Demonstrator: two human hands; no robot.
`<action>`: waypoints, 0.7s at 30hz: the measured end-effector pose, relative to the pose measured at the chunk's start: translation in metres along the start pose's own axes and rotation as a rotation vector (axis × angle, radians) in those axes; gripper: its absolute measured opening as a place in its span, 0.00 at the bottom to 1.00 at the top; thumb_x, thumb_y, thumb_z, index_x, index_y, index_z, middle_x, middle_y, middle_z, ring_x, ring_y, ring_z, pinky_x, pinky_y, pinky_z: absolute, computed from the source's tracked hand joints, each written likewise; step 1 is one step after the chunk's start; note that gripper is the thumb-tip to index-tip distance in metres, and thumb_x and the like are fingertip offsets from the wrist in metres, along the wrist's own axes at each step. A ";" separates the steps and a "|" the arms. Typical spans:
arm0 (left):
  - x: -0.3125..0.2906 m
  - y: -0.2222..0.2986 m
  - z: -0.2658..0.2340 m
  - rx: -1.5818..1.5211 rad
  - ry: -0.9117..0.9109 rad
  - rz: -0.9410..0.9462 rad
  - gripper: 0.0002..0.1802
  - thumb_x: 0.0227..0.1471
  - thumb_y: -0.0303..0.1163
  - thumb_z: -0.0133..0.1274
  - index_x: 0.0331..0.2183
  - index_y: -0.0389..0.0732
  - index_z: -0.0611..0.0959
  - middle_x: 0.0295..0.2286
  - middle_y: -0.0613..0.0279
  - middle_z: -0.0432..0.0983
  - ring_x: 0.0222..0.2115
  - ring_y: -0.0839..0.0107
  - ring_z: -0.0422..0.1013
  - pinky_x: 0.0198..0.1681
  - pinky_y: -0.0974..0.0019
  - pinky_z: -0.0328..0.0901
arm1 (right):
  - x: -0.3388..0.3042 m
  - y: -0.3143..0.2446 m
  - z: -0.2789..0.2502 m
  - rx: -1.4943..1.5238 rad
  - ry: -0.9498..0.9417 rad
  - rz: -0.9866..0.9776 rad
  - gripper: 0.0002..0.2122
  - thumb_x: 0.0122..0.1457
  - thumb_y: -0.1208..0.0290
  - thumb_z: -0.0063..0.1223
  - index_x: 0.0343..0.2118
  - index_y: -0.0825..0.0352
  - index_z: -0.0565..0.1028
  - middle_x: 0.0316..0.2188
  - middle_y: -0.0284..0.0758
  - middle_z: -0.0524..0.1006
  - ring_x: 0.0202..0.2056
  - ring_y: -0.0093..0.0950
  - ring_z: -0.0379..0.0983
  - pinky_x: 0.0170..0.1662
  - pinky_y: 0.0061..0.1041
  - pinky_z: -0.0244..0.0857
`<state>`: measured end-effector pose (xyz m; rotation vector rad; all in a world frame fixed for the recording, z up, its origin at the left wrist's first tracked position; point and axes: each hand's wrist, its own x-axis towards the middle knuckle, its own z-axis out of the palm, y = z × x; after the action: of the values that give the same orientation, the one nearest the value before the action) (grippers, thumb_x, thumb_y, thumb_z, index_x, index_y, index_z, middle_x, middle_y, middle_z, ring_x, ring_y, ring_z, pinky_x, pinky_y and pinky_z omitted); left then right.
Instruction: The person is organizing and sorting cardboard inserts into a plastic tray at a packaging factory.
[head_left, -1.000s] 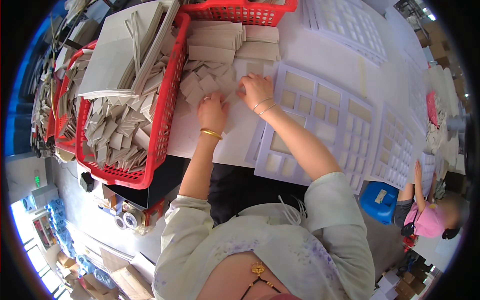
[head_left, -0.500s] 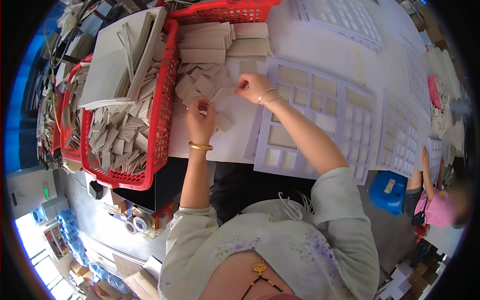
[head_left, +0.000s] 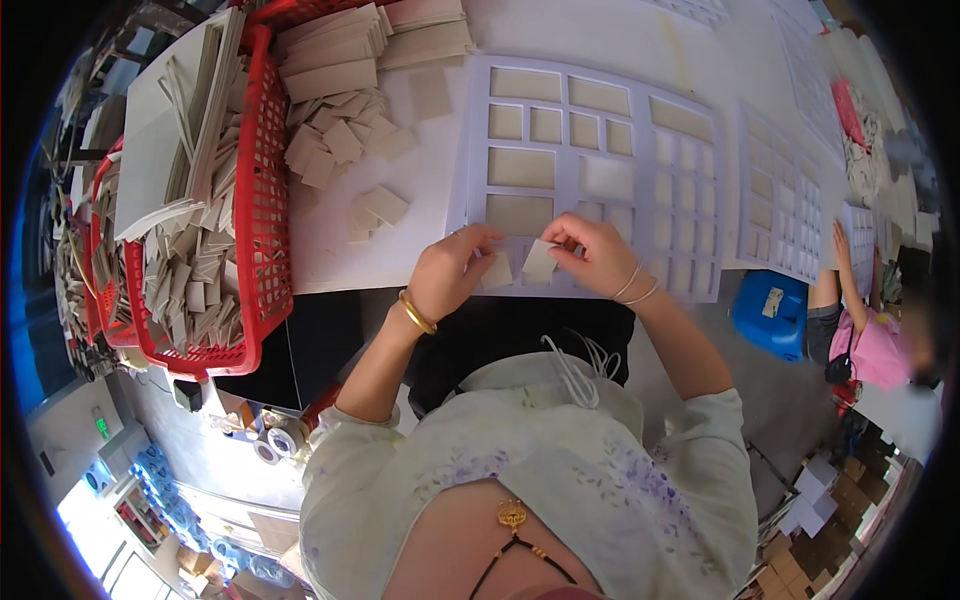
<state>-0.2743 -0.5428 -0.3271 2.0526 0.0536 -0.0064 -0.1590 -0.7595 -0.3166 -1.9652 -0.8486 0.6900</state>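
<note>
At the near edge of the lavender panel with rectangular openings (head_left: 568, 165), both my hands are at work. My right hand (head_left: 598, 258) pinches a small grey cardboard piece (head_left: 540, 260), tilted over the panel's near openings. My left hand (head_left: 455, 268) has its thumb and fingers closed on a second cardboard piece (head_left: 497, 271) at the panel's near left corner. Whether that piece lies in an opening, I cannot tell. Several far openings have grey board in them, while others look white. A few loose cardboard pieces (head_left: 385, 204) lie left of the panel.
To the left stands a red plastic basket (head_left: 268, 190) full of cardboard scraps, with large grey sheets (head_left: 160, 130) on top. Beside it are a loose card pile (head_left: 343, 142) and card stacks (head_left: 330, 78). More panels (head_left: 755, 180), a blue stool (head_left: 770, 312) and another person (head_left: 870, 345) are at the right.
Both hands have moved from the loose card pile toward me and to the right, onto the panel's near edge. Cardboard pieces are now at the fingers of both. The view has shifted.
</note>
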 end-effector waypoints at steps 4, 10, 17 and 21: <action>0.006 -0.010 0.009 0.121 0.012 0.089 0.07 0.46 0.23 0.53 0.32 0.40 0.78 0.27 0.56 0.75 0.29 0.57 0.73 0.31 0.62 0.67 | -0.004 0.009 0.013 -0.050 0.007 -0.035 0.07 0.52 0.78 0.54 0.35 0.66 0.73 0.25 0.35 0.76 0.26 0.24 0.73 0.31 0.22 0.66; 0.009 -0.005 0.018 0.339 0.017 0.187 0.09 0.43 0.21 0.54 0.32 0.42 0.78 0.27 0.59 0.73 0.28 0.57 0.73 0.29 0.62 0.68 | -0.007 0.012 0.024 -0.198 0.067 -0.120 0.07 0.49 0.78 0.56 0.32 0.64 0.73 0.29 0.34 0.74 0.27 0.32 0.73 0.30 0.26 0.67; -0.013 -0.002 0.026 0.509 0.140 0.160 0.06 0.44 0.27 0.53 0.29 0.46 0.79 0.32 0.67 0.73 0.29 0.63 0.73 0.23 0.62 0.69 | -0.011 0.006 0.032 -0.533 0.265 -0.337 0.07 0.43 0.75 0.60 0.27 0.60 0.74 0.28 0.31 0.68 0.31 0.31 0.69 0.30 0.32 0.62; -0.029 -0.004 0.018 0.645 0.081 0.348 0.08 0.43 0.29 0.55 0.31 0.49 0.79 0.35 0.71 0.73 0.37 0.68 0.70 0.34 0.64 0.66 | -0.020 0.004 0.031 -0.593 0.269 -0.360 0.05 0.43 0.74 0.60 0.24 0.59 0.76 0.28 0.30 0.67 0.32 0.29 0.67 0.32 0.30 0.59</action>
<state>-0.3028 -0.5585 -0.3380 2.6784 -0.2918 0.3122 -0.1928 -0.7614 -0.3317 -2.2557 -1.2934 -0.0542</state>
